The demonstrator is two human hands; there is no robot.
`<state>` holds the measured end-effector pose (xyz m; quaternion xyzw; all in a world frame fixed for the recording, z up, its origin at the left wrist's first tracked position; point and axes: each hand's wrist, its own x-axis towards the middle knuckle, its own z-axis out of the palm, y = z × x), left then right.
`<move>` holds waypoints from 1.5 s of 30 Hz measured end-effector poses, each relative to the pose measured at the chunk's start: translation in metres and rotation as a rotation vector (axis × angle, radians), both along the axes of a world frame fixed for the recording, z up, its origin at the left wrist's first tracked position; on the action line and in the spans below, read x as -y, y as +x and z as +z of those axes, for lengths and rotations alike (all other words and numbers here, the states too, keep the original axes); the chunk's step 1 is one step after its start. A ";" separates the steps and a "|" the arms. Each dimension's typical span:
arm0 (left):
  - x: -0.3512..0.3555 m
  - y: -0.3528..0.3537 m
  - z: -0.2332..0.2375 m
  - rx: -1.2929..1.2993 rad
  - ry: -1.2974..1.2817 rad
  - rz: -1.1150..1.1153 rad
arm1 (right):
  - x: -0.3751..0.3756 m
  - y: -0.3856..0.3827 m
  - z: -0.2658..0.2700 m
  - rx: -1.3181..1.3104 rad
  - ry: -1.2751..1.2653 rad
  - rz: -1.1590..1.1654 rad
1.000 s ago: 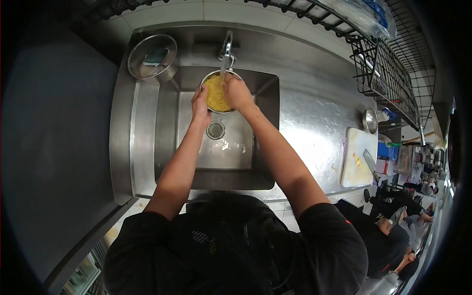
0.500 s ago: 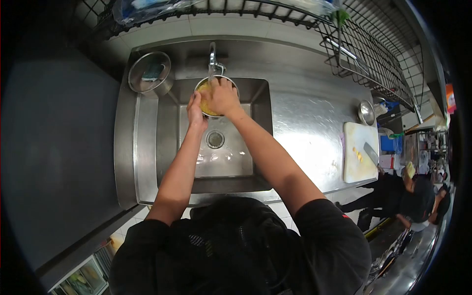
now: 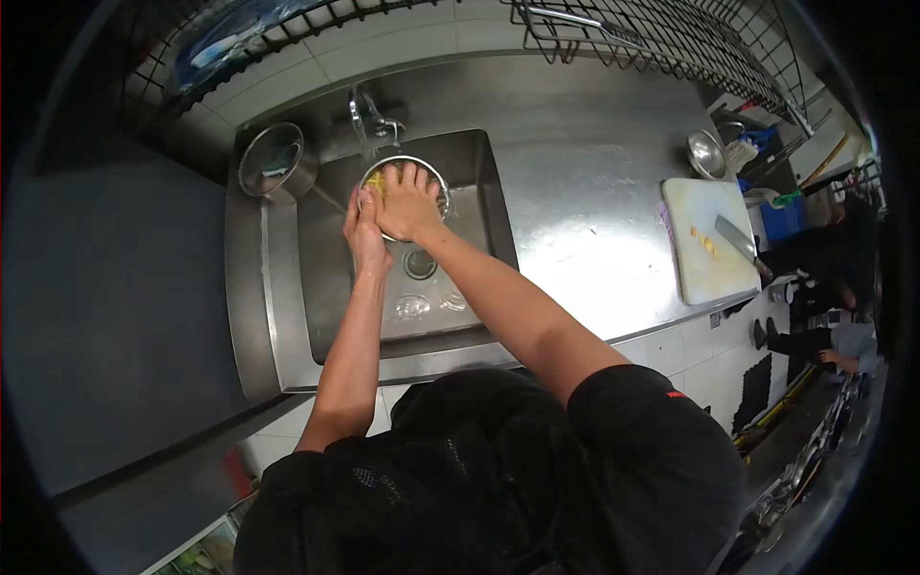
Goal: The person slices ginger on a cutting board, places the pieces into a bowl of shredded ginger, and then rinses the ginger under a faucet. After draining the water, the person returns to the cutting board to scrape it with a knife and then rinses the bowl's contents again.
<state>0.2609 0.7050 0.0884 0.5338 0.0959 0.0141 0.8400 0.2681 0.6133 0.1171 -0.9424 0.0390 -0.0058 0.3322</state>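
Here, your left hand (image 3: 365, 233) sits at the near-left side of the round steel bowl (image 3: 438, 188), fingers curled against its wall and gripping it. Your right hand (image 3: 408, 203) lies flat on top, fingers spread wide over the yellow shredded food (image 3: 377, 182) inside. The bowl is at the far end of the stainless sink basin (image 3: 450, 283), right under the curved chrome tap (image 3: 368, 119). Whether water is running is hard to tell.

The risk, as I judge it, is the bowl tipping. You press from above while only one hand steadies the side, so a slip on wet steel could send the shreds over the rim. They would fall towards the round drain (image 3: 419, 264), which lies open just near the bowl.

Left of the tap a lidded steel pot (image 3: 273, 161) stands on the sink's corner. To the right runs a wet, glaring stainless counter (image 3: 575, 206). At its right end lies a white cutting board (image 3: 692, 273) carrying a broad knife (image 3: 738, 241) and a few yellow scraps (image 3: 705, 242). A small steel cup (image 3: 706, 153) stands beyond the board. A black wire rack (image 3: 652, 34) hangs along the far tiled wall (image 3: 383, 43). Other people in dark clothes (image 3: 843, 264) work on the far right.
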 end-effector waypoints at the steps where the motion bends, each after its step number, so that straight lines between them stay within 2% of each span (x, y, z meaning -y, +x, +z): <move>1: 0.002 -0.005 0.006 0.029 0.077 0.005 | 0.000 -0.005 -0.003 0.044 0.066 -0.027; 5: 0.001 -0.014 0.021 0.117 0.259 -0.066 | 0.000 -0.019 -0.009 0.122 0.195 -0.089; 7: 0.003 -0.015 0.031 0.134 0.686 0.032 | -0.003 -0.022 -0.013 0.172 0.326 -0.202; 8: 0.004 -0.016 0.036 0.139 0.699 0.027 | -0.006 -0.022 -0.015 0.174 0.339 -0.207; 10: 0.012 -0.022 0.060 0.265 1.094 0.015 | -0.012 -0.020 -0.020 0.288 0.551 -0.378; 11: 0.018 -0.025 0.071 0.269 1.104 0.011 | -0.015 -0.019 -0.023 0.289 0.562 -0.383; 13: 0.032 -0.037 0.096 0.321 1.345 -0.003 | -0.024 -0.016 -0.030 0.398 0.722 -0.510; 14: 0.037 -0.040 0.102 0.326 1.354 -0.004 | -0.028 -0.012 -0.035 0.400 0.732 -0.514; 16: 0.046 -0.046 0.112 0.521 1.561 0.028 | -0.032 -0.005 -0.042 0.566 0.875 -0.503; 17: 0.051 -0.048 0.117 0.530 1.563 0.025 | -0.032 -0.003 -0.046 0.599 0.903 -0.506; 19: 0.063 -0.056 0.128 0.670 1.749 0.083 | -0.031 -0.006 -0.045 0.608 0.938 -0.520; 20: 0.069 -0.060 0.134 0.685 1.738 0.083 | -0.030 -0.006 -0.044 0.607 0.954 -0.521; 23: 0.085 -0.064 0.144 0.824 1.943 0.169 | -0.032 -0.008 -0.040 0.556 0.982 -0.523; 29: 0.116 -0.082 0.175 0.929 1.972 0.182 | -0.026 -0.013 -0.040 0.401 1.030 -0.517; 32: 0.139 -0.089 0.185 0.947 2.023 0.106 | -0.015 -0.016 -0.044 0.333 1.042 -0.522; 35: 0.154 -0.091 0.186 0.938 2.079 0.030 | -0.003 -0.012 -0.052 0.291 1.051 -0.546; 45: 0.178 -0.091 0.190 1.034 2.045 -0.006 | 0.009 -0.006 -0.056 0.212 1.086 -0.600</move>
